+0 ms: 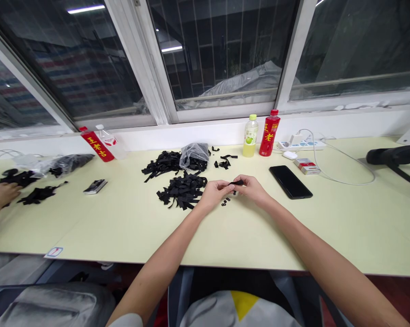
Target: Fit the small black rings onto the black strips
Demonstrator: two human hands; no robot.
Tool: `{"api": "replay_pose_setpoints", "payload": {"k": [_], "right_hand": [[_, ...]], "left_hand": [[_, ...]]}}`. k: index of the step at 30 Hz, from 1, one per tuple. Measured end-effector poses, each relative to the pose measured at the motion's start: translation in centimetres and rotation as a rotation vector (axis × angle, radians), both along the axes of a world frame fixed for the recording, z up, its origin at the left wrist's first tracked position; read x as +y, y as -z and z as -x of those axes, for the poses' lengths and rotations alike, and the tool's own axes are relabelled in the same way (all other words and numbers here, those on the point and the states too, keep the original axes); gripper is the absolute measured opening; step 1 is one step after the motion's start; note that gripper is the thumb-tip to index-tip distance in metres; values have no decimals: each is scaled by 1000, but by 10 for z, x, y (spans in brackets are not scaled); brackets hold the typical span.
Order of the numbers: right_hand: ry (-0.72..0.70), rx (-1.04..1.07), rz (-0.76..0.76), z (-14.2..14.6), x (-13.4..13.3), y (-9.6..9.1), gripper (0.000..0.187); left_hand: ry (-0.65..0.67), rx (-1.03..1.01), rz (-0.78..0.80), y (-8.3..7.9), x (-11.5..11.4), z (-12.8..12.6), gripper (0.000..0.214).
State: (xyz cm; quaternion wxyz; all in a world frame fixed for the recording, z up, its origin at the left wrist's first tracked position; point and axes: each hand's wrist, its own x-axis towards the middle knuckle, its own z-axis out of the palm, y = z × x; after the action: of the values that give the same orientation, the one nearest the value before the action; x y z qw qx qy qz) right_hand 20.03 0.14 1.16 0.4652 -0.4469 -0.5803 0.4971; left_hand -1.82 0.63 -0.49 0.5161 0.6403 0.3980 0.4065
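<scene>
Over the table, my left hand [213, 194] and my right hand [254, 190] meet with their fingertips pinched together. Between them is a short black strip [238, 182], which looks like fabric, held at the right by my right fingers and at its left end by my left. Just below my fingers lie several tiny black ring-like pieces [225, 202]. A heap of black strips [182, 190] spreads beside my left hand. Behind it is a second heap [164, 164], partly under a clear plastic bag [194, 156]. A few loose strips [223, 162] lie farther back.
A black phone [290, 182], a small box [307, 166] and a power strip [302, 145] with a white cable are to the right. A yellow drink bottle [250, 136] and a red bottle [269, 134] stand behind. At far left, another person's hand [2, 194] touches black pieces.
</scene>
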Motion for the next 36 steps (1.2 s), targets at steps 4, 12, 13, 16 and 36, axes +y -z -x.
{"api": "replay_pose_setpoints", "payload": {"k": [4,12,13,16,36], "right_hand": [[-48,44,83,-3,-1,-4,58],[-9,141,116,-9,-1,-10,70],[-6,140,112,-9,-1,-9,71],[-1,132,106,-10,0,-8,74],[65,-393,-233,-9,10,19,15]], "left_hand": [[-12,38,19,-4,-1,2,81],[22,92,-7,-12,-1,5,72],[39,101,-2,-12,-2,4,70],[74,115,-3,-12,-3,3,64],[-173,-100,-102,3,16,7,62]]}}
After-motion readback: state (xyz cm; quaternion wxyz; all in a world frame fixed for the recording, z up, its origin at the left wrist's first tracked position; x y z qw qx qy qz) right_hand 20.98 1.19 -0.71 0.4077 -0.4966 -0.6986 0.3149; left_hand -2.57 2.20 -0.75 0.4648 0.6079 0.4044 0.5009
